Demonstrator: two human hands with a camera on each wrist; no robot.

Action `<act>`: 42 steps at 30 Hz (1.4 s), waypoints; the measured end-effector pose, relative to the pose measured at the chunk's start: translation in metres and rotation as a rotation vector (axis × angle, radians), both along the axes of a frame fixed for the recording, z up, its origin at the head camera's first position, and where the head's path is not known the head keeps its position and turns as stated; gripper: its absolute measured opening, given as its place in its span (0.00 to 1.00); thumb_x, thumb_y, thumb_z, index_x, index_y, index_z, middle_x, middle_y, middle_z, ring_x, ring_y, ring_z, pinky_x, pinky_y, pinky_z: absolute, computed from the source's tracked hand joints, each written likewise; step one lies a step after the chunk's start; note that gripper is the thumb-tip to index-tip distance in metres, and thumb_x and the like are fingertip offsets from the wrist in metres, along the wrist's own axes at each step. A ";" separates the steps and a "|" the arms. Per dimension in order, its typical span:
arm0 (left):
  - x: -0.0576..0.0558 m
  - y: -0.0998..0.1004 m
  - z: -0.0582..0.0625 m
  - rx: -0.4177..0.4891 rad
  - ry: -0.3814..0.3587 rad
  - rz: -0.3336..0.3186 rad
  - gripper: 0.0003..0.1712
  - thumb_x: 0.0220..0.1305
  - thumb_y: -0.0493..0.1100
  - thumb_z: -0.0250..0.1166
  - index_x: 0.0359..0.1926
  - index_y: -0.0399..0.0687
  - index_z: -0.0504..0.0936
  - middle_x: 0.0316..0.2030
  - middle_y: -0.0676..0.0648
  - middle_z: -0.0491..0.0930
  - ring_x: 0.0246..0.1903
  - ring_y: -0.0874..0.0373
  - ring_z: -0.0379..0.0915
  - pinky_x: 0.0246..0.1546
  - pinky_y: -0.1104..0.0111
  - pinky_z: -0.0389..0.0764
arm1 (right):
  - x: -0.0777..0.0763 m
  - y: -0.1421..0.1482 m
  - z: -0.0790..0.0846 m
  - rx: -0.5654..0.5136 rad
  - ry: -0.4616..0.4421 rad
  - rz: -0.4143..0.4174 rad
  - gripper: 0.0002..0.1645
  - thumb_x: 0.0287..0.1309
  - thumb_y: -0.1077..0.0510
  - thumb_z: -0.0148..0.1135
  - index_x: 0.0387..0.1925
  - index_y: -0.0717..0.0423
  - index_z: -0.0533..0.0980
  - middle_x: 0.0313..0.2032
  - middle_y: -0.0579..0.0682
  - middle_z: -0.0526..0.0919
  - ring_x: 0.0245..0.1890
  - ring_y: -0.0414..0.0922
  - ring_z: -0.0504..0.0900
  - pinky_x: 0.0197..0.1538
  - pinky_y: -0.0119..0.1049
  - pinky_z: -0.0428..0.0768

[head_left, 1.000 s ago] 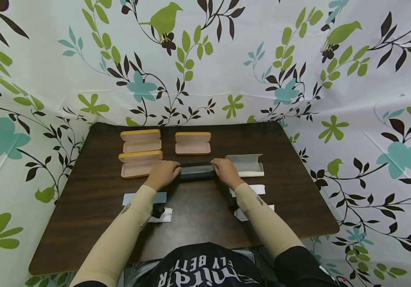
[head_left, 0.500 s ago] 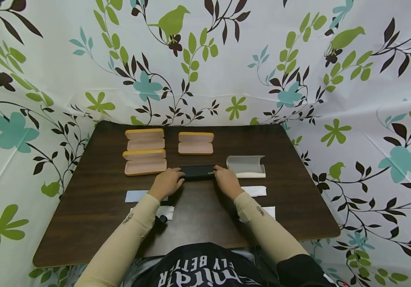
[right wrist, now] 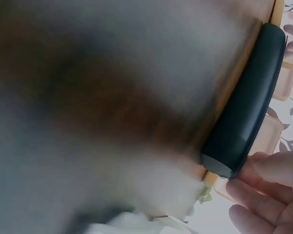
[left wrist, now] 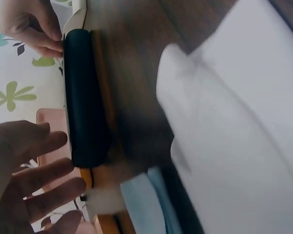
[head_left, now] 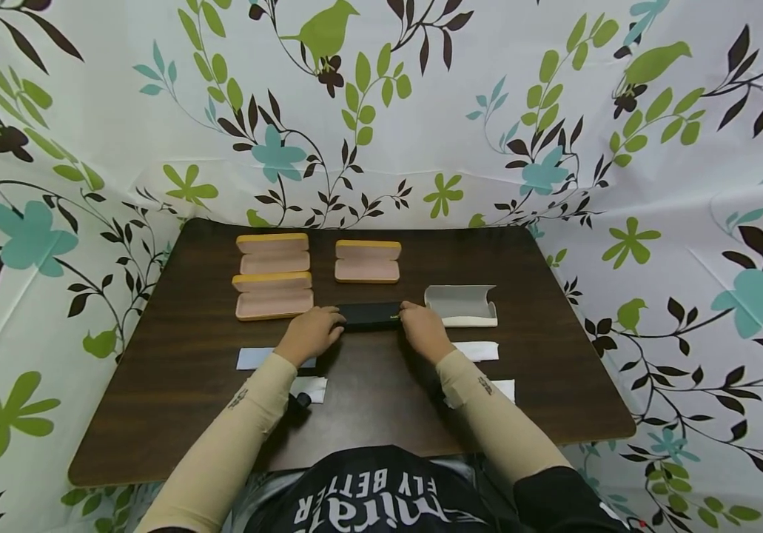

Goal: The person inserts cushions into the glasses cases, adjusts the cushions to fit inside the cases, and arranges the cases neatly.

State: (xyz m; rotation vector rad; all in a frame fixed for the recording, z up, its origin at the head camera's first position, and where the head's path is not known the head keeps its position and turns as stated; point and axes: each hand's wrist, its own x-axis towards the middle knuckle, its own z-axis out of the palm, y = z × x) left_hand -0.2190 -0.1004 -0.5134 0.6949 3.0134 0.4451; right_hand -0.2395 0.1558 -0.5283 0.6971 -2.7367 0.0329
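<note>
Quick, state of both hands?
Left hand: open, at one end of the black case.
Right hand: at the other end; gripping or merely touching, cannot tell.

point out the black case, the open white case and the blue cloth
black case (head_left: 369, 317): head view, middle of its top
open white case (head_left: 461, 301): head view, its grey inside
blue cloth (head_left: 254, 359): head view, its left end
</note>
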 end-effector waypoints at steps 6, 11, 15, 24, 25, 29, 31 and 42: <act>0.002 -0.025 0.007 0.058 0.047 0.020 0.14 0.67 0.47 0.62 0.50 0.50 0.84 0.46 0.48 0.84 0.45 0.50 0.81 0.44 0.53 0.81 | -0.003 -0.019 0.010 0.034 0.048 -0.017 0.11 0.58 0.67 0.63 0.22 0.56 0.82 0.26 0.49 0.81 0.24 0.50 0.82 0.24 0.45 0.81; 0.007 -0.058 0.010 0.078 0.069 0.070 0.11 0.66 0.45 0.63 0.47 0.49 0.85 0.42 0.49 0.85 0.41 0.51 0.82 0.43 0.54 0.81 | 0.000 -0.049 0.020 0.025 0.009 0.027 0.03 0.60 0.61 0.65 0.33 0.54 0.84 0.33 0.49 0.82 0.34 0.49 0.82 0.30 0.41 0.83; 0.015 -0.086 0.010 0.078 0.022 0.121 0.11 0.66 0.44 0.64 0.47 0.50 0.85 0.42 0.49 0.85 0.42 0.51 0.81 0.43 0.52 0.80 | 0.007 -0.077 0.022 0.003 -0.115 0.115 0.09 0.60 0.56 0.66 0.42 0.51 0.84 0.38 0.48 0.82 0.37 0.45 0.81 0.30 0.35 0.82; 0.047 -0.133 0.011 0.029 -0.196 0.148 0.05 0.64 0.45 0.65 0.38 0.52 0.85 0.33 0.52 0.83 0.28 0.58 0.76 0.30 0.58 0.79 | 0.038 -0.123 0.016 -0.051 -0.506 0.252 0.05 0.63 0.52 0.63 0.36 0.48 0.81 0.34 0.43 0.83 0.32 0.38 0.80 0.34 0.31 0.79; 0.051 -0.136 0.010 0.025 -0.230 0.144 0.04 0.64 0.45 0.66 0.36 0.53 0.85 0.32 0.52 0.83 0.26 0.59 0.75 0.28 0.60 0.78 | 0.041 -0.127 0.015 -0.045 -0.548 0.263 0.06 0.63 0.51 0.63 0.36 0.48 0.81 0.33 0.42 0.83 0.31 0.37 0.79 0.34 0.31 0.79; 0.063 -0.145 0.003 0.027 -0.316 0.100 0.03 0.61 0.46 0.68 0.33 0.53 0.84 0.30 0.54 0.81 0.25 0.61 0.70 0.27 0.64 0.74 | 0.053 -0.137 0.010 -0.015 -0.655 0.284 0.11 0.61 0.46 0.64 0.35 0.49 0.82 0.32 0.41 0.84 0.27 0.34 0.76 0.31 0.28 0.77; 0.067 -0.146 -0.002 0.054 -0.324 0.080 0.05 0.59 0.46 0.70 0.34 0.52 0.84 0.31 0.54 0.81 0.26 0.62 0.69 0.29 0.65 0.74 | 0.057 -0.141 0.009 0.000 -0.658 0.275 0.13 0.60 0.45 0.65 0.34 0.49 0.82 0.31 0.41 0.83 0.25 0.33 0.75 0.29 0.28 0.75; 0.077 -0.151 -0.020 0.144 -0.279 0.063 0.10 0.56 0.43 0.71 0.24 0.52 0.77 0.21 0.55 0.70 0.21 0.62 0.63 0.22 0.69 0.66 | 0.065 -0.152 0.005 0.035 -0.666 0.219 0.12 0.58 0.50 0.68 0.25 0.47 0.74 0.22 0.39 0.74 0.21 0.36 0.70 0.22 0.29 0.69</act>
